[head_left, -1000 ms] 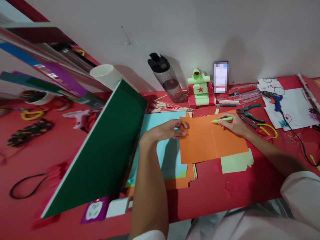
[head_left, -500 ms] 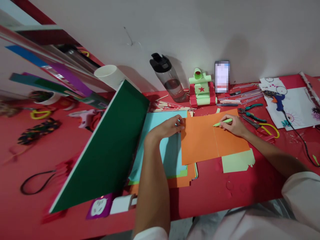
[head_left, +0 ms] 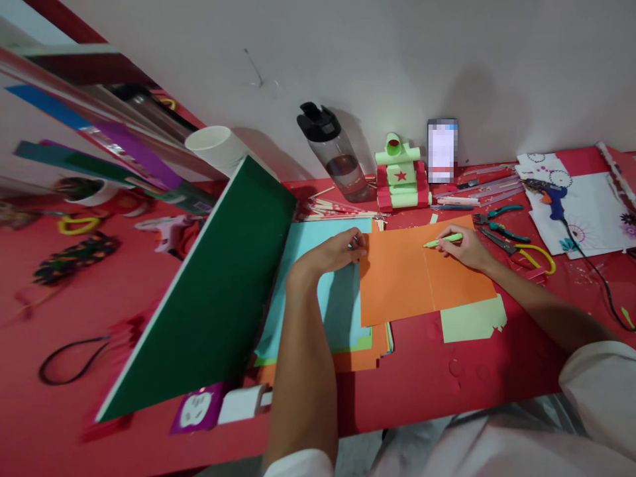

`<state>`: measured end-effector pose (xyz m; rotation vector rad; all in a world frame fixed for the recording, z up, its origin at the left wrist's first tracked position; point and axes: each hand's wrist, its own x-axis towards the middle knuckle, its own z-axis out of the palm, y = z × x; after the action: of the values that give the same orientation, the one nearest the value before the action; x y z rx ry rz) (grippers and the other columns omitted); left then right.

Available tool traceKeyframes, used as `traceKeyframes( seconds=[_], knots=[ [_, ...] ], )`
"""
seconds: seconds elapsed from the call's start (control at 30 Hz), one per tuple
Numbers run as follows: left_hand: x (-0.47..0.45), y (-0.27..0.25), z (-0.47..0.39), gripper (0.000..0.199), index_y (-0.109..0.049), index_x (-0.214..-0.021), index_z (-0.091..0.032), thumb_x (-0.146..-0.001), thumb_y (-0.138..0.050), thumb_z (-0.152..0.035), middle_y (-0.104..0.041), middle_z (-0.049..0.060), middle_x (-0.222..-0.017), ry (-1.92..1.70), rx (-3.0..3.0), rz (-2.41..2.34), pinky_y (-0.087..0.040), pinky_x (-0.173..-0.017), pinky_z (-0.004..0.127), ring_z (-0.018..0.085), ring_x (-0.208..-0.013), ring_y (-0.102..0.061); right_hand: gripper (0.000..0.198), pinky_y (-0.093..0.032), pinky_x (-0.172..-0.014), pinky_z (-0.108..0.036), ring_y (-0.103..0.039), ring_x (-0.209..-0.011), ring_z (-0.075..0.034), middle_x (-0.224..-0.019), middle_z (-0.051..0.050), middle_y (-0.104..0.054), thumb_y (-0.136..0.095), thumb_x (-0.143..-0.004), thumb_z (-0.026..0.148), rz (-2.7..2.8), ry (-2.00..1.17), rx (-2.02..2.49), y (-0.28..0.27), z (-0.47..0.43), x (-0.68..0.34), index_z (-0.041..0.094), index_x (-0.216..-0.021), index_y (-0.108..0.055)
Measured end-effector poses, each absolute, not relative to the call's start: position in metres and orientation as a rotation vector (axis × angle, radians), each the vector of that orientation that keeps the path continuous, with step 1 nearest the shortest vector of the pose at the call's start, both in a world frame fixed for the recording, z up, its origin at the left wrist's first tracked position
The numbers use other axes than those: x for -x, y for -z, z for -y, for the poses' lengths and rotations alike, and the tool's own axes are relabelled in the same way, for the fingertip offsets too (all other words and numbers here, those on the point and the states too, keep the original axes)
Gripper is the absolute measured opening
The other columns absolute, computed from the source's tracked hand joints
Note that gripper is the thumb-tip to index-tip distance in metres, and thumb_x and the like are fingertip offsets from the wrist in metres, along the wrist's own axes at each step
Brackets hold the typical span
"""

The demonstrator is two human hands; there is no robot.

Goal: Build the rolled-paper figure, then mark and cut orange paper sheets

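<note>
An orange sheet of paper (head_left: 397, 278) lies on the red table, with a pale straight line running down it. My right hand (head_left: 460, 245) is closed on a light green pen (head_left: 450, 239), whose tip points left at the top of that line. At the sheet's left edge, my left hand (head_left: 345, 246) has its fingers curled; what lies between them, if anything, I cannot make out. Below the left hand is a stack topped by light blue paper (head_left: 318, 285). A pale green paper piece (head_left: 472, 321) sits partly beneath the orange sheet.
A dark green board (head_left: 209, 291) leans up at left. Behind stand a water bottle (head_left: 338, 156), a green-and-red paper model (head_left: 401, 175) and a phone (head_left: 442, 151). Pliers (head_left: 504, 232), yellow-handled scissors (head_left: 534, 257) and a blue glue gun (head_left: 554, 199) lie at right.
Both hands and the orange sheet stay nearly in place. The green pen's tip sits very slightly higher; the whole view has shifted a little.
</note>
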<state>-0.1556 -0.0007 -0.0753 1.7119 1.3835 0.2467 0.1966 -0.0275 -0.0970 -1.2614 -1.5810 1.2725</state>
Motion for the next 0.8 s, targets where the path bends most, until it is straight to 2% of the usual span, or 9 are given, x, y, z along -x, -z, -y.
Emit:
traceKeyframes(
  seconds=[0.2, 0.37, 0.53, 0.8],
  knots=[
    [0.156, 0.077, 0.001, 0.021, -0.052, -0.091, -0.023, -0.079, -0.063, -0.036, -0.062, 0.001, -0.084, -0.240, -1.713, -1.395, -0.050, -0.065, 0.032, 0.018, -0.069, -0.062, 0.022, -0.056, -0.056, -0.027, -0.069, -0.059, -0.016, -0.073, -0.004, -0.077, -0.077, -0.083, 0.041, 1.609, -1.310, 1.267, 0.098, 0.029, -0.198, 0.021, -0.083, -0.067],
    [0.153, 0.071, 0.002, 0.020, -0.053, -0.091, -0.023, -0.078, -0.063, -0.035, -0.063, 0.003, -0.087, -0.225, -1.725, -1.384, -0.050, -0.067, 0.033, 0.019, -0.071, -0.063, 0.022, -0.057, -0.058, -0.029, -0.069, -0.061, -0.017, -0.077, -0.006, -0.078, -0.076, -0.083, 0.040, 1.586, -1.285, 1.257, 0.095, 0.029, -0.197, 0.020, -0.084, -0.067],
    [0.154, 0.072, 0.001, 0.022, -0.053, -0.092, -0.023, -0.078, -0.063, -0.037, -0.064, 0.003, -0.088, -0.206, -1.726, -1.397, -0.049, -0.066, 0.033, 0.019, -0.071, -0.063, 0.024, -0.054, -0.054, -0.027, -0.068, -0.058, -0.017, -0.070, -0.005, -0.076, -0.077, -0.081, 0.041, 1.591, -1.338, 1.267, 0.091, 0.031, -0.197, 0.020, -0.081, -0.065],
    [0.156, 0.085, -0.003, 0.024, -0.054, -0.092, -0.023, -0.076, -0.064, -0.038, -0.065, 0.003, -0.086, -0.211, -1.767, -1.423, -0.047, -0.065, 0.033, 0.020, -0.071, -0.062, 0.023, -0.054, -0.054, -0.026, -0.065, -0.056, -0.015, -0.071, -0.004, -0.075, -0.076, -0.080, 0.040, 1.534, -1.292, 1.258, 0.092, 0.024, -0.195, 0.021, -0.080, -0.064]
  ],
)
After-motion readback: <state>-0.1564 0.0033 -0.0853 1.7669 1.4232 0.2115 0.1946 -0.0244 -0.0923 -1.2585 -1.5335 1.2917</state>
